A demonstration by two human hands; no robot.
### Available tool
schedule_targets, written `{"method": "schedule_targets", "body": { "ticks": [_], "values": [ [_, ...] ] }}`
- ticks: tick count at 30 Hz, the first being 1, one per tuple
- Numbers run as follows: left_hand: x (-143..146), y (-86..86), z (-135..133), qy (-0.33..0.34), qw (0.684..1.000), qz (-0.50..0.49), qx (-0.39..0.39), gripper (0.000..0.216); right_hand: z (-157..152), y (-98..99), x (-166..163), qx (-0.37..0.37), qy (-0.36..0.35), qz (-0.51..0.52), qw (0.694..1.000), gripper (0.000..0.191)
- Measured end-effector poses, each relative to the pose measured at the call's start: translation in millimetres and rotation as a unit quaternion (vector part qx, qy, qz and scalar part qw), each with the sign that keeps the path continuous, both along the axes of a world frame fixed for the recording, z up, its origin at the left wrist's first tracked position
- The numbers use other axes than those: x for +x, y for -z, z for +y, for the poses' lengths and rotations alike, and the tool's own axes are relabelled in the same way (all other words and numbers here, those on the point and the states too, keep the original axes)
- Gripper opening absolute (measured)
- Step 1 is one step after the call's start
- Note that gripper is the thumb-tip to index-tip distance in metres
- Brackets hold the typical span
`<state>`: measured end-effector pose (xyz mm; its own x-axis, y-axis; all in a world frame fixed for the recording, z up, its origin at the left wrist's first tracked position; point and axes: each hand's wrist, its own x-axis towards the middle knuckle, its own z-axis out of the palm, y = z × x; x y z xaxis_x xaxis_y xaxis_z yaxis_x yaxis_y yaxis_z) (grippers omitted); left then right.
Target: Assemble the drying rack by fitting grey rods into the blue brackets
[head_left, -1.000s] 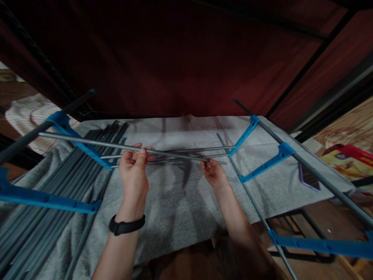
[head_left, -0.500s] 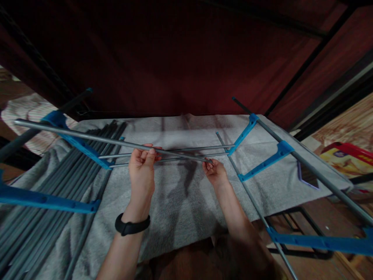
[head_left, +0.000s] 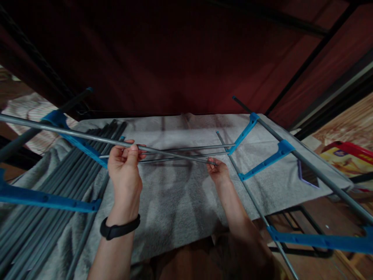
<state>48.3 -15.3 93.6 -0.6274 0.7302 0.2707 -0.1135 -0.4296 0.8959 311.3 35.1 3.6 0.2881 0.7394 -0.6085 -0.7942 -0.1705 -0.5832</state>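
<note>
A long grey metal tube (head_left: 84, 137) slants across the view, its left part rising past the left frame. My left hand (head_left: 125, 163) pinches it left of the middle, thumb on top; a black band circles that wrist. My right hand (head_left: 217, 169) has its fingertips closed round the tube's right end. Behind the hands, two thinner-looking grey rods (head_left: 198, 147) span between blue plastic brackets. On the right, blue brackets (head_left: 262, 161) join two grey poles; on the left, more blue brackets (head_left: 49, 202) do the same.
Several grey tubes (head_left: 58, 186) lie in a row on a grey blanket (head_left: 180, 202) at the left. A dark flat object with a purple edge (head_left: 307, 174) lies at the right. A red and yellow box (head_left: 349, 159) stands beyond. Dark red fabric (head_left: 175, 58) hangs behind.
My left hand has slid left along the tube. The tube has shifted slightly, its left end now out of frame, and my right hand has moved a little right with its end.
</note>
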Motion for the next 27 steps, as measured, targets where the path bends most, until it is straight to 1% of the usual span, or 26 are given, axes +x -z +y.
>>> {"method": "schedule_targets", "body": {
  "ticks": [4, 10, 18, 22, 27],
  "values": [
    [-2, 0.3, 0, 0.001, 1.000, 0.004, -0.010, 0.028, -2, -0.9, -3, -0.003, -0.001, 0.012, 1.000, 0.020],
    [4, 1.2, 0, 0.029, 1.000, -0.002, -0.010, 0.029, -5, -5.2, -5, -0.005, 0.001, 0.026, 1.000, 0.021],
    [5, 2.8, -1, 0.045, 0.999, -0.014, -0.003, 0.030, -4, -7.2, -4, -0.013, -0.010, 0.023, 1.000, 0.020],
    [10, 3.3, -1, 0.059, 0.998, 0.003, -0.004, 0.027, -6, -6.5, -8, -0.002, -0.030, 0.019, 0.999, 0.019],
    [16, 4.1, -1, 0.071, 0.997, 0.007, -0.015, 0.030, -8, -8.0, -14, -0.002, -0.069, 0.030, 0.997, 0.019]
  ]
}}
